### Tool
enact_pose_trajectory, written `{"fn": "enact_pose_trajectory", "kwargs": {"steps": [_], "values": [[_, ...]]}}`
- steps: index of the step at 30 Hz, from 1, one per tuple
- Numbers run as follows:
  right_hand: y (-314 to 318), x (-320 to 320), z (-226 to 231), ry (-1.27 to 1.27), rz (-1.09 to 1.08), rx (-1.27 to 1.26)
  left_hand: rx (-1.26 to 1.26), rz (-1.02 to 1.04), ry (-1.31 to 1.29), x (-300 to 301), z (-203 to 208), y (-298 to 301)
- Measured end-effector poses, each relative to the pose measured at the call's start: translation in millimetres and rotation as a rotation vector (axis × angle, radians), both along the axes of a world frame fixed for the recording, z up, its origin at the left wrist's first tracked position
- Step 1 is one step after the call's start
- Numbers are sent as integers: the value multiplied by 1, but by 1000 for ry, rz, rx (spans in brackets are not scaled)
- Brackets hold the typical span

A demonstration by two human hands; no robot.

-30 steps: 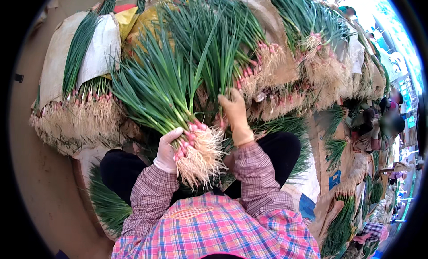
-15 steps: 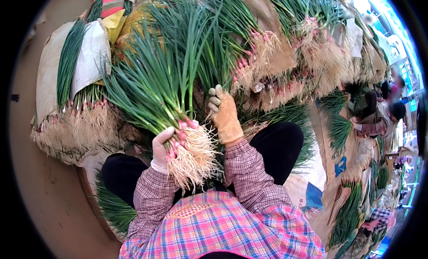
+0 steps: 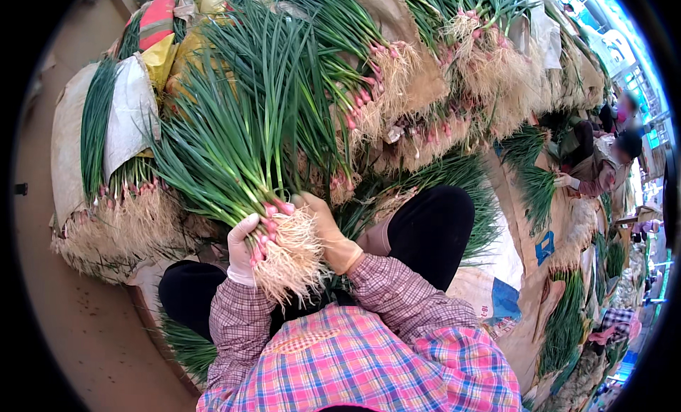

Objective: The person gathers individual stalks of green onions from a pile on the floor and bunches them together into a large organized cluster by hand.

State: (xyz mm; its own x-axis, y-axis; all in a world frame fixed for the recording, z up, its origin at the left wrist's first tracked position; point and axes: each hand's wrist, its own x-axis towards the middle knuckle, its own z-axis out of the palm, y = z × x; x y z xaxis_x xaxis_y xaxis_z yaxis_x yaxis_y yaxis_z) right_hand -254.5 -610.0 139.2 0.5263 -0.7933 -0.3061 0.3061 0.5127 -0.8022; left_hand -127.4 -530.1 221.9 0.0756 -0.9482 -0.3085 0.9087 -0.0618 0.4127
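Note:
A thick bunch of red-bulbed spring onions is held upright before me, its long green leaves fanning away and its pale roots hanging toward my apron. My left hand, in a thin white glove, is closed around the left side of the bunch at the bulbs, thumb in front. My right hand, in a tan glove, presses against the right side of the bulbs and roots. The right fingertips are hidden behind the bunch, so their grip does not show.
More spring onions with matted roots lie stacked at the left; another heap runs along the back right. Sacking covers part of the pile. My bent knee flanks my right forearm. A co-worker handles onions at the far right.
My right hand, curled and apart from the bunch before, has moved left and down against its bulbs. The bunch has shifted slightly left in view, still in my left hand.

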Motion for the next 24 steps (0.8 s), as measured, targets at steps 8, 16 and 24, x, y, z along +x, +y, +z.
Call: {"fn": "enact_pose_trajectory", "kwargs": {"steps": [8, 16, 24], "values": [[3, -73, -59, 823, -398, -527, -185, -40, -73, 15, -14, 4], [-75, -12, 48, 84, -284, -214, -544, 100, 60, 11, 30, 23], [-129, -27, 56, 810, -250, -900, -119, 140, -53, 8, 2, 9]]}}
